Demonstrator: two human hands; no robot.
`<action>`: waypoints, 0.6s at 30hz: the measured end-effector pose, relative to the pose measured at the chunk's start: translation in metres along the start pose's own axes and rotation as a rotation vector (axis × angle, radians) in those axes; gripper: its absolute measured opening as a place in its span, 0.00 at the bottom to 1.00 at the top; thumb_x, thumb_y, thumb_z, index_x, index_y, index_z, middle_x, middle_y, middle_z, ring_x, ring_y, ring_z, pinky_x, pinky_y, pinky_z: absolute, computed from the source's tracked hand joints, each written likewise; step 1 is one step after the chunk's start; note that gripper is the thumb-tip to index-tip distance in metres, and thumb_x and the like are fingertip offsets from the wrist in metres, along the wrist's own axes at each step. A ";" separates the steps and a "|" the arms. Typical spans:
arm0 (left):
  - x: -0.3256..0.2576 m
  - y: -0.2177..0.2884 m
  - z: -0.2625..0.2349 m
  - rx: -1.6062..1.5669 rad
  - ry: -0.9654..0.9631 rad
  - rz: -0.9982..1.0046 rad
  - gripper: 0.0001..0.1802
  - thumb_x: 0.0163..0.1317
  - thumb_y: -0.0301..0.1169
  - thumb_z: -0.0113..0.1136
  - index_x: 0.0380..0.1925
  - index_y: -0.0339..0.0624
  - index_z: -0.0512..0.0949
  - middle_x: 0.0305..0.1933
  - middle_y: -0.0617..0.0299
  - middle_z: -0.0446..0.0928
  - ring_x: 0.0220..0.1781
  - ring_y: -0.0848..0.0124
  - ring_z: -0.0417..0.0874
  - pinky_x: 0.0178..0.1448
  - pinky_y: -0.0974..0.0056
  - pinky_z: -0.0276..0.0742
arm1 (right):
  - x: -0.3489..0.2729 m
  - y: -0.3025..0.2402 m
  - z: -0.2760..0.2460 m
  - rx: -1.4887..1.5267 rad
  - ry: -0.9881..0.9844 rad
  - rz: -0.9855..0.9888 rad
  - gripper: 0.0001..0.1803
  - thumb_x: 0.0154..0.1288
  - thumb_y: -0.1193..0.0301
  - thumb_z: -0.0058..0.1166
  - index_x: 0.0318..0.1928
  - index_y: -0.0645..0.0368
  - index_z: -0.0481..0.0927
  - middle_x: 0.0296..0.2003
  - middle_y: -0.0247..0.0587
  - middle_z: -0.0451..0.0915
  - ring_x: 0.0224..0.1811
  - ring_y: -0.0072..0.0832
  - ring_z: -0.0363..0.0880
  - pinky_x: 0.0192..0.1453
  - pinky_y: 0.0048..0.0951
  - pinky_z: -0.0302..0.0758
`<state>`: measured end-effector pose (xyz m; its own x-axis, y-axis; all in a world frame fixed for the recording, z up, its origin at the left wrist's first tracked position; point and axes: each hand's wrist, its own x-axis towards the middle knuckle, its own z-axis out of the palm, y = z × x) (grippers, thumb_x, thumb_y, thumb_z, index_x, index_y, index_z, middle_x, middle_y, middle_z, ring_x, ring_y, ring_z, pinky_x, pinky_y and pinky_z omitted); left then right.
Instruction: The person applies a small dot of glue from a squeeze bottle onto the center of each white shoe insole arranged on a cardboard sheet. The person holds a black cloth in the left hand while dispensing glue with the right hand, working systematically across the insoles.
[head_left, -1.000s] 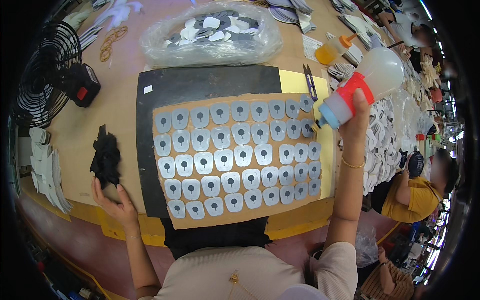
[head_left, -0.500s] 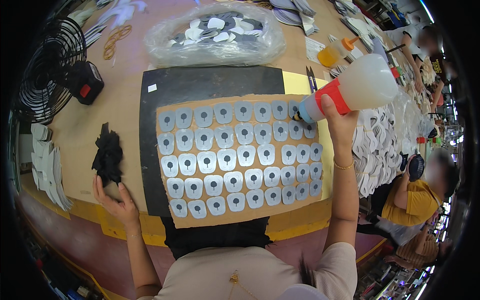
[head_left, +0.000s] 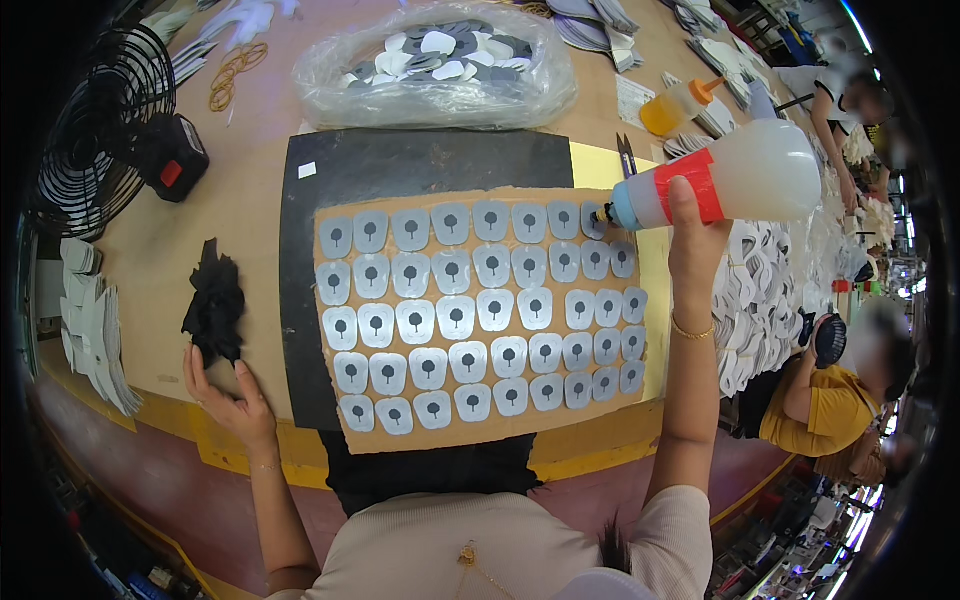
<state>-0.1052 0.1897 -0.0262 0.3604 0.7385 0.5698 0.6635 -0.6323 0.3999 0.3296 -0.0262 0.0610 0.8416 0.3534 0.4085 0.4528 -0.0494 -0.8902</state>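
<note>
Right-hand grip (head_left: 697, 238) closed round red-banded bottle (head_left: 728, 178), nozzle at upper-right grey patches (head_left: 564, 221) on cardboard (head_left: 557, 309); too hard a squeeze might flood neighbouring pieces.

right hand (head_left: 699, 240) curled, left hand (head_left: 235, 402) loosely spread

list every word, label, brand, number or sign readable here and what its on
No text can be read.
Paper sheet by the orange-capped bottle: too small to read.
Squeeze bottle in the right hand: red band, no readable words.
Grey pieces: dark tree-shaped emblems, no letters seen.
Table: mark near the front edge, too faint to read.
</note>
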 end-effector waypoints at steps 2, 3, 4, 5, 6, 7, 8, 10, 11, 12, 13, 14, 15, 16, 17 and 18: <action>0.000 0.000 0.000 -0.005 0.005 0.003 0.28 0.63 0.26 0.55 0.63 0.32 0.63 0.66 0.44 0.62 0.68 0.50 0.63 0.71 0.51 0.56 | 0.000 -0.003 0.003 -0.050 -0.038 0.003 0.26 0.57 0.65 0.68 0.51 0.65 0.74 0.43 0.42 0.79 0.44 0.28 0.79 0.51 0.29 0.77; 0.000 0.000 0.000 -0.008 0.007 0.005 0.28 0.63 0.26 0.55 0.63 0.32 0.63 0.66 0.44 0.62 0.68 0.50 0.63 0.71 0.51 0.56 | 0.000 -0.002 0.004 -0.061 -0.048 -0.001 0.26 0.56 0.65 0.69 0.50 0.65 0.75 0.43 0.42 0.79 0.44 0.28 0.80 0.50 0.29 0.77; 0.000 0.000 -0.001 0.000 0.006 0.006 0.28 0.63 0.26 0.55 0.63 0.32 0.63 0.66 0.44 0.62 0.68 0.50 0.63 0.71 0.51 0.56 | 0.001 0.000 0.004 -0.071 -0.059 -0.005 0.26 0.56 0.65 0.69 0.50 0.65 0.75 0.43 0.42 0.80 0.44 0.28 0.80 0.50 0.29 0.78; 0.000 0.000 -0.001 0.009 0.006 0.007 0.28 0.63 0.26 0.55 0.63 0.32 0.63 0.66 0.44 0.62 0.68 0.50 0.64 0.71 0.51 0.56 | 0.002 0.001 0.005 -0.081 -0.069 -0.009 0.25 0.56 0.65 0.69 0.50 0.65 0.75 0.43 0.42 0.80 0.44 0.28 0.80 0.49 0.29 0.78; 0.000 -0.001 -0.002 0.018 0.006 0.009 0.28 0.63 0.26 0.55 0.63 0.32 0.63 0.66 0.44 0.62 0.68 0.50 0.64 0.70 0.51 0.56 | 0.002 0.001 0.007 -0.073 -0.076 -0.009 0.26 0.55 0.65 0.70 0.50 0.65 0.75 0.44 0.43 0.80 0.44 0.28 0.80 0.49 0.29 0.78; 0.000 -0.001 -0.002 0.016 0.006 0.010 0.28 0.63 0.26 0.55 0.63 0.32 0.63 0.66 0.44 0.62 0.68 0.50 0.64 0.70 0.51 0.56 | 0.002 0.001 0.009 -0.068 -0.083 -0.008 0.26 0.55 0.65 0.70 0.50 0.66 0.75 0.44 0.43 0.80 0.45 0.28 0.80 0.49 0.28 0.78; 0.000 -0.001 -0.001 0.015 0.007 0.011 0.28 0.63 0.26 0.55 0.63 0.32 0.63 0.66 0.44 0.63 0.68 0.50 0.64 0.70 0.51 0.56 | 0.002 0.001 0.010 -0.063 -0.090 -0.007 0.26 0.54 0.65 0.70 0.50 0.66 0.75 0.44 0.43 0.80 0.45 0.28 0.80 0.49 0.28 0.79; 0.000 -0.002 -0.001 0.013 0.007 0.012 0.28 0.63 0.26 0.55 0.63 0.32 0.63 0.66 0.44 0.63 0.68 0.50 0.64 0.70 0.51 0.56 | 0.001 0.002 0.011 -0.061 -0.096 -0.018 0.26 0.56 0.63 0.69 0.50 0.65 0.75 0.44 0.43 0.80 0.44 0.27 0.80 0.50 0.29 0.78; 0.000 -0.001 -0.001 0.012 0.006 0.012 0.28 0.63 0.25 0.55 0.63 0.32 0.63 0.66 0.44 0.63 0.68 0.50 0.64 0.71 0.51 0.56 | 0.001 0.004 0.011 -0.060 -0.099 -0.023 0.26 0.56 0.63 0.69 0.50 0.65 0.75 0.44 0.43 0.80 0.44 0.27 0.80 0.50 0.29 0.78; 0.000 0.000 -0.001 0.010 0.006 0.011 0.28 0.63 0.25 0.55 0.63 0.32 0.63 0.66 0.44 0.63 0.68 0.50 0.64 0.71 0.51 0.56 | 0.002 0.008 0.008 -0.003 -0.092 0.009 0.26 0.57 0.62 0.68 0.50 0.65 0.76 0.44 0.42 0.80 0.44 0.27 0.80 0.50 0.29 0.77; 0.000 0.001 -0.001 0.006 0.006 0.008 0.28 0.63 0.25 0.55 0.63 0.32 0.63 0.66 0.44 0.63 0.68 0.50 0.64 0.71 0.51 0.56 | 0.005 0.013 0.004 0.055 -0.087 0.041 0.25 0.58 0.61 0.67 0.49 0.65 0.76 0.44 0.42 0.80 0.43 0.27 0.80 0.50 0.29 0.76; 0.001 0.002 -0.001 0.002 0.007 0.005 0.28 0.63 0.24 0.55 0.63 0.32 0.63 0.66 0.44 0.63 0.68 0.50 0.64 0.71 0.51 0.56 | 0.008 0.016 0.000 0.112 -0.082 0.074 0.25 0.59 0.60 0.66 0.49 0.65 0.76 0.44 0.42 0.79 0.43 0.27 0.79 0.50 0.29 0.76; 0.001 0.002 -0.001 -0.003 0.007 0.002 0.28 0.62 0.24 0.55 0.63 0.32 0.63 0.66 0.44 0.63 0.68 0.50 0.64 0.71 0.51 0.56 | 0.011 0.018 -0.004 0.130 -0.067 0.061 0.24 0.61 0.58 0.64 0.48 0.64 0.76 0.43 0.40 0.79 0.42 0.25 0.78 0.50 0.28 0.75; 0.000 0.002 -0.001 -0.002 0.008 0.003 0.28 0.62 0.24 0.55 0.63 0.32 0.63 0.66 0.44 0.63 0.68 0.50 0.64 0.71 0.51 0.56 | 0.013 0.017 -0.005 0.106 -0.045 0.054 0.24 0.61 0.58 0.64 0.48 0.64 0.76 0.43 0.40 0.79 0.42 0.25 0.78 0.50 0.28 0.75; 0.000 0.000 0.000 -0.002 0.009 0.004 0.28 0.62 0.23 0.55 0.63 0.32 0.63 0.66 0.44 0.63 0.68 0.50 0.64 0.71 0.51 0.56 | 0.015 0.016 -0.005 0.081 -0.023 0.047 0.24 0.61 0.58 0.64 0.48 0.64 0.76 0.43 0.40 0.79 0.42 0.25 0.78 0.50 0.28 0.75; 0.000 0.000 0.000 -0.002 0.010 0.006 0.28 0.62 0.23 0.55 0.63 0.32 0.63 0.66 0.44 0.63 0.68 0.50 0.64 0.71 0.51 0.56 | 0.016 0.015 -0.005 0.056 0.000 0.040 0.24 0.61 0.59 0.64 0.48 0.64 0.76 0.42 0.39 0.79 0.42 0.24 0.78 0.50 0.28 0.75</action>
<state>-0.1058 0.1895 -0.0263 0.3580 0.7323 0.5793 0.6599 -0.6373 0.3980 0.3516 -0.0261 0.0553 0.8585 0.3521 0.3727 0.4020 -0.0111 -0.9156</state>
